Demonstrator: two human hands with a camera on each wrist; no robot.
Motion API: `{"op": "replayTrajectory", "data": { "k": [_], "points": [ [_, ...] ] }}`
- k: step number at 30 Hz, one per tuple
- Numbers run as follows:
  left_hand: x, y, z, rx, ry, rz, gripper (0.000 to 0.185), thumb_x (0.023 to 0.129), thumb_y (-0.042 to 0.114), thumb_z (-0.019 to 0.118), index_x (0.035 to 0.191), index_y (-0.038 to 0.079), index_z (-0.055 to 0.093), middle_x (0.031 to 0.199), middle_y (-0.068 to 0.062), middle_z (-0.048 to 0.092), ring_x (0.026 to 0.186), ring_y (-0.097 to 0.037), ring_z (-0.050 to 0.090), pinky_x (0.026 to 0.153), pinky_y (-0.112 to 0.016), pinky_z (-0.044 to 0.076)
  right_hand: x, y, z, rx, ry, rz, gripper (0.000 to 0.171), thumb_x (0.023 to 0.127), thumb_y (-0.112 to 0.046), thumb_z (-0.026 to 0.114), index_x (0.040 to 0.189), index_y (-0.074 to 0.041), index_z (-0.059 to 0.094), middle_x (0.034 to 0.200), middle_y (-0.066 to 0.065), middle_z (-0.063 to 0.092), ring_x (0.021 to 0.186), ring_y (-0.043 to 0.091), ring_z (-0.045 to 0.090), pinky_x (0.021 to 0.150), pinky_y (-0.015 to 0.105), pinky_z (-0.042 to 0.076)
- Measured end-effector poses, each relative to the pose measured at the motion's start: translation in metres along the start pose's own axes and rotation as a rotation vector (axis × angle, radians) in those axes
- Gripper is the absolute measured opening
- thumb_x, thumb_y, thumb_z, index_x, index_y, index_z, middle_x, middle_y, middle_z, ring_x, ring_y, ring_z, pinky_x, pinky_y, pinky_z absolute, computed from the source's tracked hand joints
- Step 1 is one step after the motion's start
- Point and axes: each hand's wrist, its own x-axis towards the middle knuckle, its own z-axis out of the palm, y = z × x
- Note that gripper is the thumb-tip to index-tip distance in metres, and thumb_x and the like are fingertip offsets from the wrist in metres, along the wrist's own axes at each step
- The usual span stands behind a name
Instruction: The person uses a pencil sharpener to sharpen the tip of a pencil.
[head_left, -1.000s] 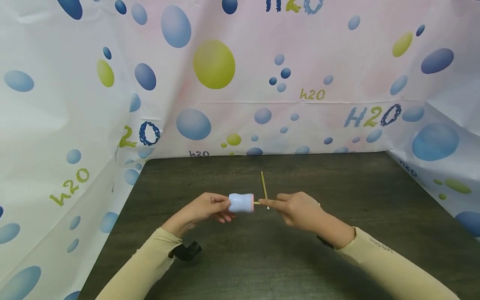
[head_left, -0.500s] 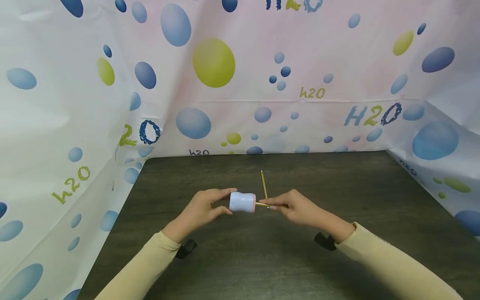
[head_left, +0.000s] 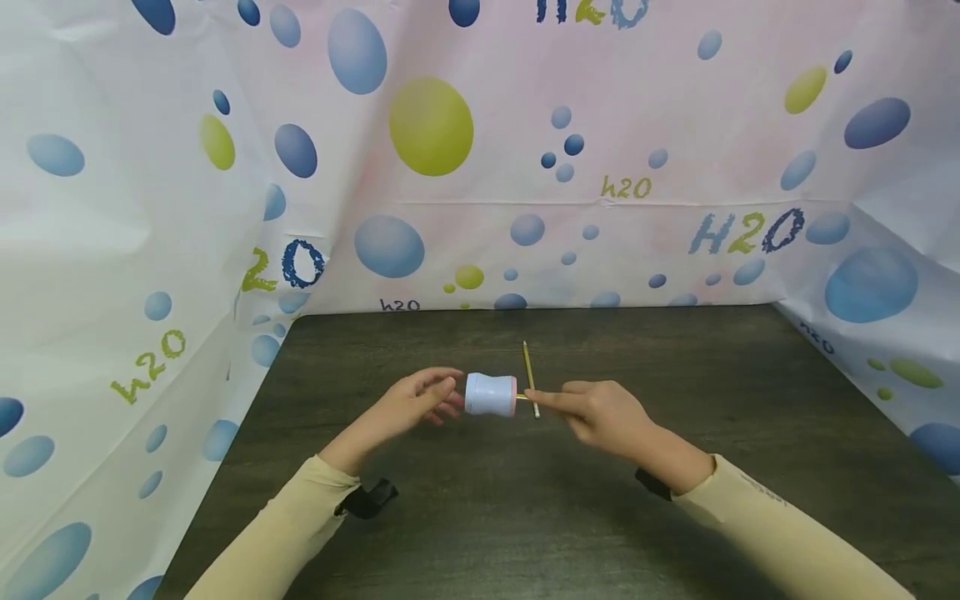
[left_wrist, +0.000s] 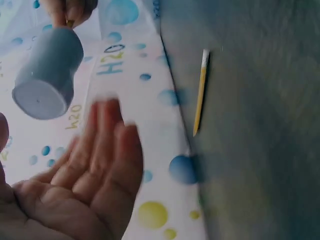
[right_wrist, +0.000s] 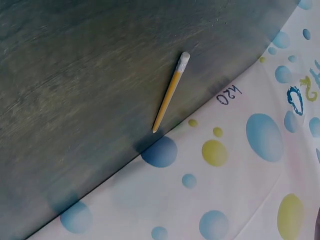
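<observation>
Above the tabletop, the cylinder was apparently supported by its rod, pinched in the right hand; the left hand was empty, fingers loose.

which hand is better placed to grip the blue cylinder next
Probably the left hand: it is open near the free end of the blue cylinder, while the right hand is occupied pinching the thin rod opposite.

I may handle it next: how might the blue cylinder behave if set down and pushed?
Probably light: the right hand holds the blue cylinder by only a slim rod. On its side, its round body may roll; its smooth-looking surface could be slippery.
</observation>
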Motion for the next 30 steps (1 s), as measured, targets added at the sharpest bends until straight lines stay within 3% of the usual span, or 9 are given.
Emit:
{"op": "replayTrajectory", "data": {
  "k": [3, 6, 10, 14, 18, 21, 24, 27, 30],
  "points": [
    [0.003, -0.001, 0.003, -0.065, -0.063, -0.111, 0.083, 0.101, 0.063, 0.051, 0.143, -0.009, 0.051, 0.117, -0.026, 0.074, 0.089, -0.012, 0.075, 0.079, -0.029, 0.062, -0.002, 0.002, 0.0, -0.026, 0.017, -0.033, 0.034, 0.089, 0.005, 0.07, 0.116, -0.013, 0.079, 0.058, -0.004, 0.04, 0.065, -0.003, 0.007, 0.056, 0.014, 0.009],
    [0.006, -0.003, 0.008, -0.102, -0.106, -0.128, 0.087, 0.096, 0.063, 0.057, 0.141, -0.012, 0.052, 0.115, -0.027, 0.074, 0.081, -0.003, 0.072, 0.075, -0.025, 0.061, -0.003, 0.002, 0.001, -0.032, -0.003, -0.047, 0.034, 0.087, 0.004, 0.072, 0.116, -0.013, 0.079, 0.057, -0.004, 0.039, 0.064, -0.003, 0.006, 0.055, 0.013, 0.008],
    [0.01, -0.005, 0.012, -0.093, -0.094, -0.113, 0.081, 0.097, 0.051, 0.065, 0.142, -0.013, 0.05, 0.118, -0.033, 0.071, 0.084, -0.009, 0.075, 0.082, -0.037, 0.062, -0.003, 0.0, 0.003, -0.002, -0.047, -0.027, 0.044, 0.077, 0.008, 0.078, 0.116, -0.011, 0.079, 0.056, -0.005, 0.038, 0.063, -0.004, 0.008, 0.054, 0.012, 0.01],
    [0.011, -0.003, 0.014, -0.015, -0.023, -0.052, 0.061, 0.099, 0.027, 0.07, 0.143, -0.011, 0.052, 0.127, -0.033, 0.067, 0.105, -0.027, 0.075, 0.089, -0.041, 0.063, -0.003, 0.001, 0.002, 0.079, -0.113, 0.044, 0.042, 0.081, 0.009, 0.075, 0.118, -0.009, 0.078, 0.057, -0.003, 0.049, 0.06, -0.005, 0.016, 0.054, 0.012, 0.017],
    [0.008, 0.001, 0.018, 0.212, 0.065, 0.108, 0.056, 0.091, 0.016, 0.078, 0.141, 0.0, 0.06, 0.127, -0.026, 0.071, 0.113, -0.034, 0.073, 0.087, -0.038, 0.063, 0.0, 0.007, -0.003, 0.386, -0.274, 0.214, 0.035, 0.092, 0.007, 0.066, 0.125, -0.002, 0.073, 0.086, 0.013, 0.079, 0.057, -0.007, 0.031, 0.052, 0.016, 0.03],
    [0.007, -0.001, 0.022, 0.479, 0.113, 0.291, 0.06, 0.083, 0.016, 0.084, 0.138, 0.004, 0.063, 0.126, -0.019, 0.073, 0.11, -0.031, 0.074, 0.09, -0.041, 0.062, 0.002, 0.015, -0.005, 0.71, -0.422, 0.407, 0.031, 0.099, 0.001, 0.059, 0.129, 0.005, 0.068, 0.072, 0.014, 0.072, 0.05, -0.004, 0.03, 0.048, 0.019, 0.032],
    [0.005, -0.006, 0.026, 0.701, 0.164, 0.482, 0.061, 0.076, 0.015, 0.088, 0.133, 0.005, 0.066, 0.126, -0.014, 0.074, 0.112, -0.028, 0.073, 0.094, -0.043, 0.061, 0.001, 0.023, -0.002, 0.95, -0.538, 0.557, 0.033, 0.104, -0.006, 0.054, 0.133, 0.009, 0.062, 0.054, -0.003, 0.046, 0.046, 0.001, 0.023, 0.044, 0.02, 0.027],
    [0.004, -0.008, 0.028, 0.758, 0.22, 0.591, 0.061, 0.072, 0.009, 0.091, 0.127, 0.006, 0.067, 0.124, -0.011, 0.074, 0.111, -0.026, 0.072, 0.094, -0.04, 0.061, -0.001, 0.026, 0.001, 1.039, -0.567, 0.614, 0.036, 0.105, -0.008, 0.053, 0.135, 0.012, 0.059, 0.054, -0.01, 0.037, 0.044, 0.002, 0.023, 0.043, 0.02, 0.027],
    [0.005, -0.006, 0.028, 0.673, 0.244, 0.591, 0.069, 0.07, 0.003, 0.092, 0.131, 0.005, 0.06, 0.13, -0.014, 0.068, 0.114, -0.03, 0.069, 0.095, -0.042, 0.06, 0.0, 0.024, 0.004, 0.982, -0.501, 0.582, 0.035, 0.105, -0.008, 0.055, 0.133, 0.011, 0.061, 0.054, 0.0, 0.047, 0.046, -0.003, 0.033, 0.045, 0.018, 0.034]
  ]
}}
